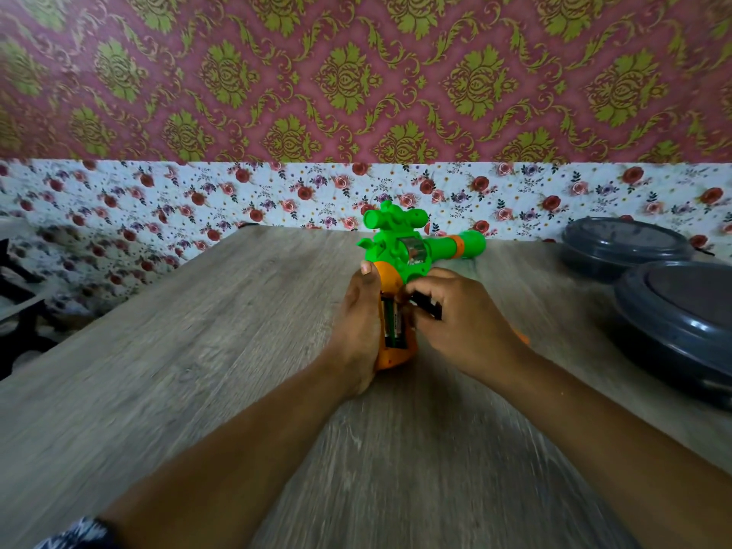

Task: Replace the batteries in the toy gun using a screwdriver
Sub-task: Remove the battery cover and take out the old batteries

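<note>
Mid-table (pixel 198 350), toy gun (pixel 400 247) lies w/ orange grip toward the near side, green barrel pointing far right. Grip's battery bay is open; one battery (pixel 390 322) sits inside, label too blurred to read. Left hand (pixel 356 330) grasps the grip, partly hiding it. Right hand (pixel 455 318) pinches a black battery (pixel 427 307) beside the bay, fingers covering most of it. Far right, two grey lidded bowls (pixel 673 303), one cut off by the edge, contents unseen.
</note>
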